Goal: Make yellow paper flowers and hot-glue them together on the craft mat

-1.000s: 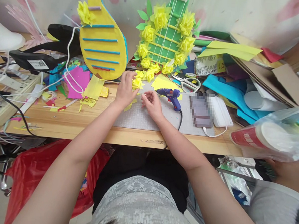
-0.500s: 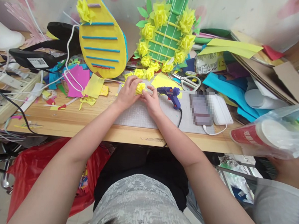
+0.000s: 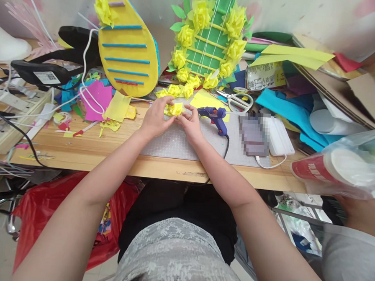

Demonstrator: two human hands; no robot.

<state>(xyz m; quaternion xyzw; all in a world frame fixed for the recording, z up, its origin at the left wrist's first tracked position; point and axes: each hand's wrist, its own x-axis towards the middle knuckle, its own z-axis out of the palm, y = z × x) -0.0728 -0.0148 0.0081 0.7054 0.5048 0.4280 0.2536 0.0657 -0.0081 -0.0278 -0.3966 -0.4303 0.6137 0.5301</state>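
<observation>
A small yellow paper flower (image 3: 175, 109) is between my two hands, low over the grey cutting mat (image 3: 165, 145). My left hand (image 3: 157, 117) curls around its left side, thumb and fingers at its edge. My right hand (image 3: 190, 123) pinches it from the right with bent fingers. A purple glue gun (image 3: 217, 117) lies just right of my right hand. More yellow paper flowers (image 3: 187, 90) sit right behind my hands. Yellow paper (image 3: 205, 98) and scissors (image 3: 236, 102) lie past the glue gun.
A yellow paper lute shape (image 3: 129, 53) and a green one ringed with flowers (image 3: 208, 41) lean at the back. A phone (image 3: 253, 135), white power bank (image 3: 277, 136) and bagged cup (image 3: 318, 168) stand right. Paper scraps (image 3: 97, 98) and cables lie left. Another person's arm (image 3: 364, 214) shows at right.
My left hand has shifted slightly left and its fingers have opened a little around the flower, showing more of it. My right hand stays almost in place.
</observation>
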